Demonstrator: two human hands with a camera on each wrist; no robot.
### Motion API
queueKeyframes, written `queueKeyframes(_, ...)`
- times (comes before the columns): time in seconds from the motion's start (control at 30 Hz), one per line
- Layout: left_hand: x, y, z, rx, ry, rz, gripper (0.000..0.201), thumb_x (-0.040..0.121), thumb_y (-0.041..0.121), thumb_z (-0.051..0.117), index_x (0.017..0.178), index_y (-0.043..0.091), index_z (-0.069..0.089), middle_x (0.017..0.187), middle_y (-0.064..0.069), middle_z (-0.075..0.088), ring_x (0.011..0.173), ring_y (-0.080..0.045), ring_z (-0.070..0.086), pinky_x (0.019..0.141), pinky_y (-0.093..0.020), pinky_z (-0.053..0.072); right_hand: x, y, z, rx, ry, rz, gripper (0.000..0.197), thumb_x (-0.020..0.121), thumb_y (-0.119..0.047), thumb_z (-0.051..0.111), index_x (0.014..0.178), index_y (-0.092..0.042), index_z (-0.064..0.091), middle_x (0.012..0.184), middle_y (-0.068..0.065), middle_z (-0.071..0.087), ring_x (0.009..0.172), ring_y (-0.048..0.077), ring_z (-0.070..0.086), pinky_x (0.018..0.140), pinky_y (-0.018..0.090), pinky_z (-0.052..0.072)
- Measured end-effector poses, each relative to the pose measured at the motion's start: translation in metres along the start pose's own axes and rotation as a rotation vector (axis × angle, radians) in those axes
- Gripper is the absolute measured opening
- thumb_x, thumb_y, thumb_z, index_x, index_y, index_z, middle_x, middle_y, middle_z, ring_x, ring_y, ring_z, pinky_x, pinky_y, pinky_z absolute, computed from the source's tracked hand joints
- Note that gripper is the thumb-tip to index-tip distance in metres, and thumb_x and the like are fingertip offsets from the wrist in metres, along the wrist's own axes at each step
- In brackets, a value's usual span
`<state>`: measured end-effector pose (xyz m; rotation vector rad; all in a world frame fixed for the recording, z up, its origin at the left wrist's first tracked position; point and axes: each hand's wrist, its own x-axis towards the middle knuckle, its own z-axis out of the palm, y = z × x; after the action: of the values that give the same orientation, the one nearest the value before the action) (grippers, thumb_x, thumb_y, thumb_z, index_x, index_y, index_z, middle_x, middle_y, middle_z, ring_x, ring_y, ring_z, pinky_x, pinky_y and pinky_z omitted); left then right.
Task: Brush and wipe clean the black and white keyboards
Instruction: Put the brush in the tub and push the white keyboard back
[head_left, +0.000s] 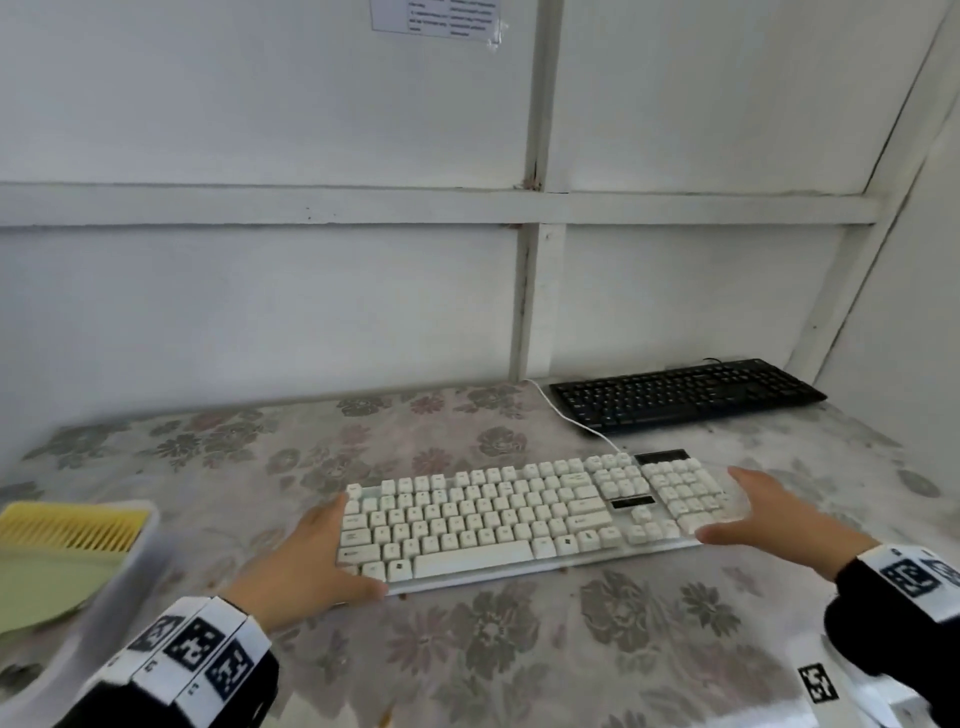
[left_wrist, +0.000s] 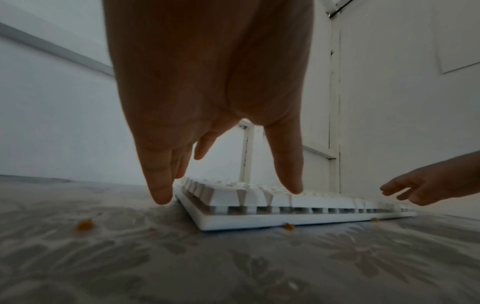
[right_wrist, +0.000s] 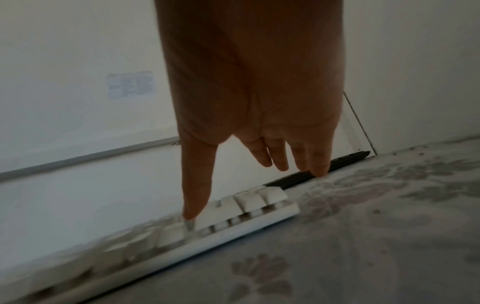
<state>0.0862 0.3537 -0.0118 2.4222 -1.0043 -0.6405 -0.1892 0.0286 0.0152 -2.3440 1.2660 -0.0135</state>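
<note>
The white keyboard lies on the floral tablecloth in front of me, slightly slanted. My left hand is at its left end, fingers straight along the side and thumb by the front corner. In the left wrist view the left hand hovers with its thumb over the white keyboard. My right hand is at the right end with fingers stretched out. In the right wrist view its thumb touches the keys of the white keyboard. The black keyboard lies at the back right.
A pale tray at the left edge holds a yellow brush and a green cloth. A white cable runs back from the white keyboard. Orange crumbs lie on the cloth. White walls close the back and right.
</note>
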Motion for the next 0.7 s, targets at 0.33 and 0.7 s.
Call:
queueKeyframes(0.33,0.0,0.025,0.019,-0.036,0.079,-0.13,0.103,0.059,0.035,0.08,0.142,0.027,0.02,0.136,0.008,0.043,0.11,-0.007,0.044,0.099,-0.027,0.04,0.026,0.018,-0.005,0.086,-0.209,-0.054,0.103,0.067,-0.034,0.083,0.147,-0.009,0.024,0.147,0.007,0.035,0.114,0.015,0.042,0.088,0.022,0.033)
queueKeyframes(0.7,0.003,0.014,0.018,-0.024,0.122,-0.177,0.091,0.071,0.024,0.076,0.144,0.024,0.022,0.137,0.005,0.047,0.117,-0.013,0.049,0.096,-0.023,0.037,0.047,0.021,-0.003,0.13,-0.163,-0.096,0.058,0.058,-0.028,0.089,0.103,-0.018,0.054,0.1,-0.007,0.062,0.087,0.006,0.056,0.068,0.02,0.04)
